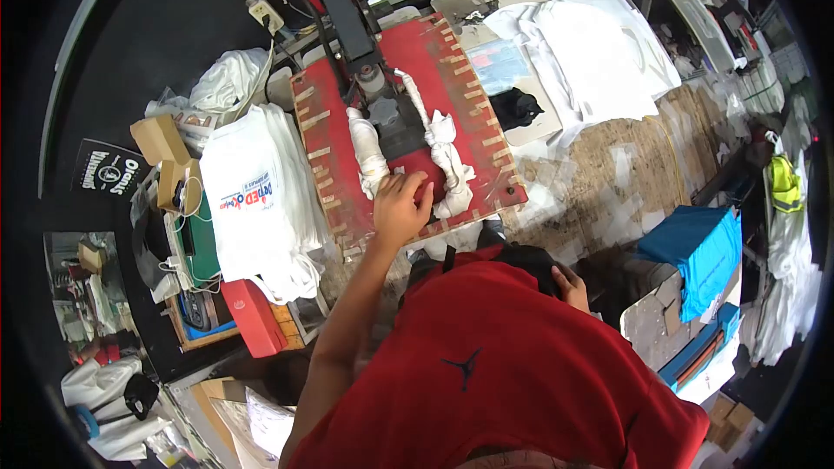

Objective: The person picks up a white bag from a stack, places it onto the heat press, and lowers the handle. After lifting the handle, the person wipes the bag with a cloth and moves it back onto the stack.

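Your L hand (401, 207) is at frame ctr, palm down, fingers part-bent over the near L end of the press's U-shaped handle (369, 152), thumb angled out to the R. It's touching the wrap, but can't tell if the fingers close round the bar or just rest on it. Handle's bound in white cloth, both sides, sitting just above ctr.

Your R hand (572, 287) is low, right of ctr, by the dark clothing at your side; only some of it shows, fingers a bit bent, can't tell if it has hold of anything.

Heat press (340, 22) stands upper ctr, red head w/ a small display at the top edge. Under the handle: a red board (473, 135), tape strips along its edges.

L of the board, a pile of white tees (248, 143), top one w/ a red & blue print; a red box (250, 317) just below it. Upper R: more white shirts (599, 43) on the worktable (612, 187), w/ a black item (516, 108) btwn them & the board. Blue cloth (699, 252) hangs mid R.
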A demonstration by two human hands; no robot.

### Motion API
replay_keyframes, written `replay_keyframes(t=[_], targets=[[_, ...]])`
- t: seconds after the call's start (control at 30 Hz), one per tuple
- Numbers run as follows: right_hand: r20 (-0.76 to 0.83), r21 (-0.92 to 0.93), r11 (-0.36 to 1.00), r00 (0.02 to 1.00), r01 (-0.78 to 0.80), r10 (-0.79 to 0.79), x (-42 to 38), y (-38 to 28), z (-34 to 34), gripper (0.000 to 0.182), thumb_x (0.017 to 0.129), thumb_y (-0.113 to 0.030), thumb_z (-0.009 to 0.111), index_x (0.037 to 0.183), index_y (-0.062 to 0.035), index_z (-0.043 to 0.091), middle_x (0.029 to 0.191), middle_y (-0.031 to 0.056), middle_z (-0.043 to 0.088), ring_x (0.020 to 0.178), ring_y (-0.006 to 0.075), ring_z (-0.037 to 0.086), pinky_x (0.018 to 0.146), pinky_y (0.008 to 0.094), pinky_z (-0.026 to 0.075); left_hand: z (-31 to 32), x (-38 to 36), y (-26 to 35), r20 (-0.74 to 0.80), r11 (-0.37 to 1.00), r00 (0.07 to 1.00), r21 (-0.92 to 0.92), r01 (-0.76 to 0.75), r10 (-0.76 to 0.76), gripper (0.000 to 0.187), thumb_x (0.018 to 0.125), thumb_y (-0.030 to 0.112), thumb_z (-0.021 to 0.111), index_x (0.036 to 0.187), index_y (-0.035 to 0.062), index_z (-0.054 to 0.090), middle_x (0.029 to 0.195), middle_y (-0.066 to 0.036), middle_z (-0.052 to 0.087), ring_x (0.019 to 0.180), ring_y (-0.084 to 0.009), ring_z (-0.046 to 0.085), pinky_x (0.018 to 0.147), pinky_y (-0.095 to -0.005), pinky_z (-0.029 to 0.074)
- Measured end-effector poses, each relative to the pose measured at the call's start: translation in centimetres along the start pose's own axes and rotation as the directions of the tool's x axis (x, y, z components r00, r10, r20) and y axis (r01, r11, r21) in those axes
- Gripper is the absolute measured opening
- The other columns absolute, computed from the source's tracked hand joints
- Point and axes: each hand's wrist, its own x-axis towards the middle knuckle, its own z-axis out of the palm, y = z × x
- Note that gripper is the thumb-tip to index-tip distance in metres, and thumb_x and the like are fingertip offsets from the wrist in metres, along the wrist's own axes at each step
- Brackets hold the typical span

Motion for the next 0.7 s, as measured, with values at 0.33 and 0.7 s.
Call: replay_keyframes(t=[0.33,0.7], targets=[[0.598,-0.215,0.065,0.184,0.975,-0.780,3.0,-15.2,15.1,0.027,0.085,-0.017,0.069,0.106,-0.0019,0.064,0.109,0.0156,0.063,0.100,0.0338,0.061,0.087,0.0415,0.051,-2.2,4.0,-0.3,-0.173,0.993,0.985,0.114,0.012,0.008,0.042,0.087,0.026,0.069,0.119,0.0022,0.055,0.124,-0.019,0.052,0.109,-0.0379,0.052,0.094,-0.0471,0.042],[0.777,-0.299,-0.301,0.048,0.906,-0.627,7.2,-16.0,23.3,0.055,0.085,-0.059,0.060,0.086,-0.0045,0.070,0.087,0.0118,0.067,0.088,0.0281,0.065,0.081,0.0390,0.050,-1.5,9.8,-8.7,0.027,0.513,0.601,-0.491,0.704,-0.799,0.100,0.067,0.050,0.084,0.134,-0.0081,0.038,0.130,-0.032,0.054,0.119,-0.0369,0.057,0.098,-0.0408,0.045]])
